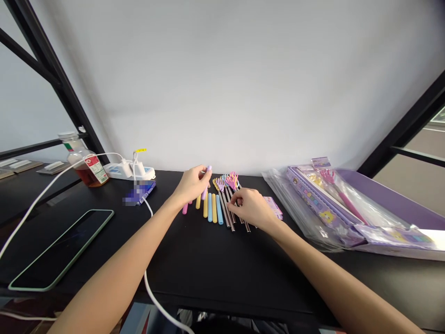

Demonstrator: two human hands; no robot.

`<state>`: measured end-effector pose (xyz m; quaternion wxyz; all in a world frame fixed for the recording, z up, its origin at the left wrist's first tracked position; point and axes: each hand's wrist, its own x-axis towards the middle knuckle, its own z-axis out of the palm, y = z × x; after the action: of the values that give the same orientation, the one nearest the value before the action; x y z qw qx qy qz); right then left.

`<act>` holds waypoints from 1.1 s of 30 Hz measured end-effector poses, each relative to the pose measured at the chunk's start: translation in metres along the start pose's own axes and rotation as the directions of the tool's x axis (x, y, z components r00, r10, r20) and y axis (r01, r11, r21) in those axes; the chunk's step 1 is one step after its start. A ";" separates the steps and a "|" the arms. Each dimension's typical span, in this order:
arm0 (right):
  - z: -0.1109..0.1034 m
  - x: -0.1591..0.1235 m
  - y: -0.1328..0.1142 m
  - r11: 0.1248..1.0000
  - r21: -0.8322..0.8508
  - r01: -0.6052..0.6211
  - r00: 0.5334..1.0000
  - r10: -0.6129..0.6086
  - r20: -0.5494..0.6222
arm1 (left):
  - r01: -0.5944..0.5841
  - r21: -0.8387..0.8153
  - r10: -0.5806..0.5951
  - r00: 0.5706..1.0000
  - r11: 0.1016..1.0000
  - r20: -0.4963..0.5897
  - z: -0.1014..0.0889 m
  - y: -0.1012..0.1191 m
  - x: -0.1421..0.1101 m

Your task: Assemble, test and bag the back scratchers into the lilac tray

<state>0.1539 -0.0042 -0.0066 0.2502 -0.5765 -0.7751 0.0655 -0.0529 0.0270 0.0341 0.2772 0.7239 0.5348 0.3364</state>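
My left hand (190, 184) is shut on a lilac plastic tube (208, 169), whose end pokes out above the fingers. Just below it, pastel tubes in pink, yellow and blue (210, 208) lie side by side on the black desk (194, 260). To their right lie several metal back-scratcher rods (227, 211) with colourful claw-shaped heads (225, 182). My right hand (251, 208) rests over these rods, its fingers pinching one near the heads. The rods' middles are hidden under that hand.
Bagged back scratchers and a purple box (327, 204) stand at the right. A white power strip (130, 170), an amber-filled bottle (85, 164), a blurred packet (139, 192) and a phone (60, 249) sit left, with a white cable across the desk.
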 end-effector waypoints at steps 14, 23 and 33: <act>0.004 0.013 -0.036 0.952 -0.272 -0.139 0.972 0.184 0.146 | 0.206 0.549 -0.306 0.947 0.810 0.096 -0.027 -0.002 -0.004; -0.003 0.019 -0.015 0.964 0.078 -0.254 0.954 0.237 0.181 | 0.143 0.519 -0.259 0.953 0.843 0.158 -0.019 -0.011 -0.001; -0.036 0.010 0.026 0.410 0.819 -0.401 0.916 0.168 0.365 | -0.093 0.435 0.040 0.991 0.896 0.130 -0.014 -0.014 0.001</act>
<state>0.1912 0.0073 0.0177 0.4066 -0.4757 -0.5407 0.5622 -0.0722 0.0320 0.0325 0.1257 0.8042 0.5545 0.1732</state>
